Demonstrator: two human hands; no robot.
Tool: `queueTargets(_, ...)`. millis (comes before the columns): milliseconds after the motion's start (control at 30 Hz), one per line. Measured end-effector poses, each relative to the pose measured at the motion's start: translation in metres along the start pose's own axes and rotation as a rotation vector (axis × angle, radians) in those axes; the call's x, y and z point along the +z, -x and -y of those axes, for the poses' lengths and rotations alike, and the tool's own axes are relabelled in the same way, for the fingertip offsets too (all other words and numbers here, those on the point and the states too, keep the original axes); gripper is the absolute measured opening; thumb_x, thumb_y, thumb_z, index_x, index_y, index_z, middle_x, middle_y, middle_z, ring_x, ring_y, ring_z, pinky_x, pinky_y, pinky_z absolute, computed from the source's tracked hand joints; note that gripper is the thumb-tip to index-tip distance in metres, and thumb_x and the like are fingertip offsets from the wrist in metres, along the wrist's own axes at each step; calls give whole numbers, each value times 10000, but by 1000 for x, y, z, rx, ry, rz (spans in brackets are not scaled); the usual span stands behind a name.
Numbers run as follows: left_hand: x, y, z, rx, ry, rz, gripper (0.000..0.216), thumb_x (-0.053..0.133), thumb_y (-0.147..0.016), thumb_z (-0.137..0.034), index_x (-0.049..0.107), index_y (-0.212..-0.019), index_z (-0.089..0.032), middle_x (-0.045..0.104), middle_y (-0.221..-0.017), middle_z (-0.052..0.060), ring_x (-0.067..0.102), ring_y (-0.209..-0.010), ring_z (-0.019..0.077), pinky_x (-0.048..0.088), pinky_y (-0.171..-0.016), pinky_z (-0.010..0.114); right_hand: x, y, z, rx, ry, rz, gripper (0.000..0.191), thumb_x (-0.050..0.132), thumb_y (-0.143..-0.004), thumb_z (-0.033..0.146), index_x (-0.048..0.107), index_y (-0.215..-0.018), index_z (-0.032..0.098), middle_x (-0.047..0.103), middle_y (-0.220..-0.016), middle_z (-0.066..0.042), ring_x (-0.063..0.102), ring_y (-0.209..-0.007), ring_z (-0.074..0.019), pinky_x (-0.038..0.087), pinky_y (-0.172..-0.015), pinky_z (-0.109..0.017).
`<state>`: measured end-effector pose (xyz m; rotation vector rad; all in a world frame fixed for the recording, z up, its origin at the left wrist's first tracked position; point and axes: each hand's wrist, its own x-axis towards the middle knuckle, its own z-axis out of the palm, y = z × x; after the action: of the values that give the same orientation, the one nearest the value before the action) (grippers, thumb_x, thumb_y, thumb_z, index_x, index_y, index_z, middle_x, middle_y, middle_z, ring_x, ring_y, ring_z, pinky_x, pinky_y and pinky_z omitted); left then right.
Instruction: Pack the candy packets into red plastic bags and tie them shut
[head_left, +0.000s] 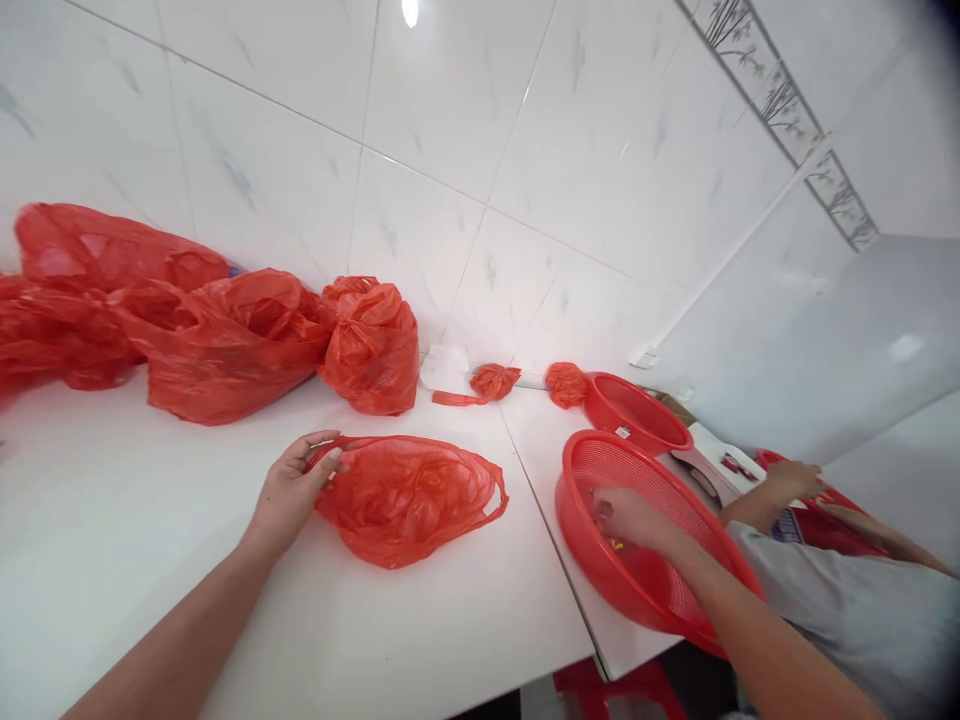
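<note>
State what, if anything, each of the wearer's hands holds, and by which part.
Left hand: the open red bag, by the rim at its left end. Right hand, inside the red basket: cannot be told.

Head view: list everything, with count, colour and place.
Tables: 2, white, adjoining.
Open bag: 1, red, centre.
Bulging bags: at least 4, red, left.
Bundles: 2, red, back.
Basket: 1, red, right.
Basin: 1, red, behind basket.
Container: 1, red, far right.
Stool: 1, red, bottom.
Tiles: many, white, back.
Socket: 1, white, back right.
Scrap: 1, white, back.
Co-worker: 1, grey clothing, right.
Clutter: uncountable, mixed, by co-worker.
Left hand: 1, bare, gripping open bag.
Right hand: 1, bare, inside basket.
</note>
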<state>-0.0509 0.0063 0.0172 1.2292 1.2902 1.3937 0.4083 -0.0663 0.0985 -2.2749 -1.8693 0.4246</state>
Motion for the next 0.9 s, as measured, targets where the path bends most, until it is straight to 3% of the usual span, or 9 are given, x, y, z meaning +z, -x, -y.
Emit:
queueTargets(167, 3, 0, 2, -30, 59, 108, 564, 602, -723, -558, 532, -1179, -234, 687, -849, 39, 609, -758, 189, 472, -647, 278, -41, 2, 4, -108, -24, -108, 80, 501, -624, 153, 534, -683, 195, 498, -639, 30, 451, -577, -112, 333, -505, -221)
queueTargets(267, 5, 2, 0, -39, 134, 181, 581, 620, -718, -541, 512, -1203, -240, 686, -881, 45, 613, -815, 199, 464, -665, 280, -56, 5, 38, -196, -88, -166, 93, 512, -622, 180, 554, -703, 201, 484, -649, 32, 439, -591, -116, 336, -524, -226)
queueTargets(367, 6, 4, -1, -44, 203, 239, 598, 633, -725, -509, 478, -1235, -239, 677, -888, 53, 607, -811, 195, 450, -656, 277, -53, 7, 85, -334, -123, -137, 103, 495, -638, 163, 557, -708, 206, 487, -674, 31, 447, -604, -114, 343, -540, -224)
queueTargets(500, 6, 5, 0, -48, 262, 279, 649, 648, -720, -484, 437, -1278, -228, 671, -912, 75, 610, -812, 210, 440, -640, 288, -24, 2, 147, -626, -43, -63, 202, 484, -654, 81, 577, -776, 212, 512, -770, 31, 467, -627, -92, 354, -575, -207)
queueTargets(667, 7, 5, 3, -30, 313, 291, 641, 669, -709, -460, 446, -1269, -240, 650, -1063, 93, 617, -886, 229, 441, -659, 287, 43, -16, 204, -943, 263, -61, 207, 514, -694, 26, 573, -789, 201, 551, -846, 3, 498, -751, -114, 348, -638, -216)
queueTargets(800, 6, 6, 3, -40, 348, 293, 639, 676, -712, -450, 444, -1270, -243, 664, -1023, 83, 621, -830, 201, 441, -648, 269, 92, -26, 221, -1026, 428, -50, 212, 490, -751, 31, 599, -839, 190, 564, -874, -16, 504, -795, -147, 351, -627, -241)
queueTargets(900, 4, 7, -1, -48, 358, 285, 657, 667, -712, -474, 434, -1276, -231, 674, -972, 78, 621, -772, 193, 442, -619, 266, 103, -25, 219, -1031, 384, -38, 272, 540, -761, 90, 612, -987, 222, 557, -1019, -32, 510, -920, -177, 386, -714, -262)
